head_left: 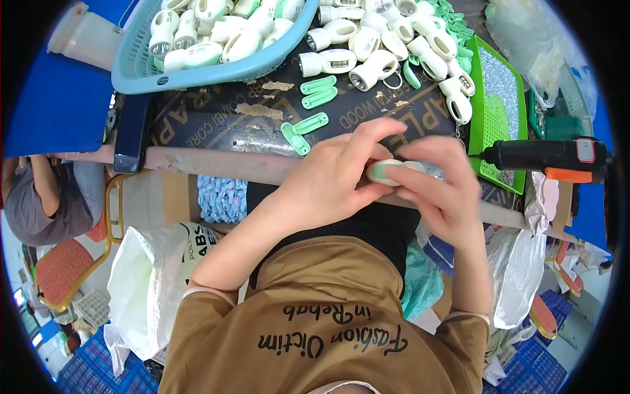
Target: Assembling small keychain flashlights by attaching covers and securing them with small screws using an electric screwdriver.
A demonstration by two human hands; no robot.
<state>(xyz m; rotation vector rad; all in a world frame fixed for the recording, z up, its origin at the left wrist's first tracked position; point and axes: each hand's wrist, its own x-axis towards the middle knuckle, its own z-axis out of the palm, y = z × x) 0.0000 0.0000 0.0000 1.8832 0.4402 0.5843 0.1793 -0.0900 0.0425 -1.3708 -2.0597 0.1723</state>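
Observation:
A small white and green flashlight [382, 172] is held near the table's front edge, its clear lens end toward my right side. My left hand [335, 172] pinches its green end between thumb and fingers. Around its other end close the fingers of my right hand [445, 187], slightly blurred and covering much of the body. Just beyond my left hand lie loose green plastic handle covers, one pair [319, 92] side by side and another pair [304, 131] crossed. White flashlights [374, 69] with open handles are heaped further back, some showing batteries.
A light blue basket [210, 77] full of flashlights stands at the back left. More green covers [453, 26] are piled at the back right. On the right are a green tray [481, 111] of small silver pieces and a black electric screwdriver [545, 157]. Another person [52, 200] sits at far left.

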